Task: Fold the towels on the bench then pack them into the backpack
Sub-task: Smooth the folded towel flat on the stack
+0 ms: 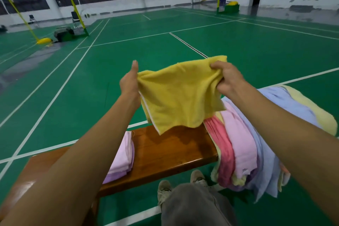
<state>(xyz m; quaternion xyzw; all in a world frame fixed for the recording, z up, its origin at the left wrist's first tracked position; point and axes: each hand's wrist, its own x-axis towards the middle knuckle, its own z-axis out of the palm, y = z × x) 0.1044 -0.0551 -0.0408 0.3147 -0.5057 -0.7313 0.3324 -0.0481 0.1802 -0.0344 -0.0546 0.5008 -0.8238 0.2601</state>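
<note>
A yellow towel [180, 95] hangs in the air above the brown wooden bench [174, 150]. My left hand [129, 81] pinches its left top corner, thumb pointing up. My right hand [226, 77] grips the bunched right top edge. On the bench's right end lies a heap of unfolded towels [244, 145] in pink, red, lilac, blue and pale yellow, draping over the front edge. A small stack of folded pink and lilac towels [122, 159] rests on the bench to the left, partly behind my left forearm. No backpack is identifiable near the bench.
The bench stands on a green badminton court floor with white lines. My legs and shoes [180, 185] are just in front of the bench. A dark bag [63, 33] and yellow net posts [75, 8] stand far off at the left.
</note>
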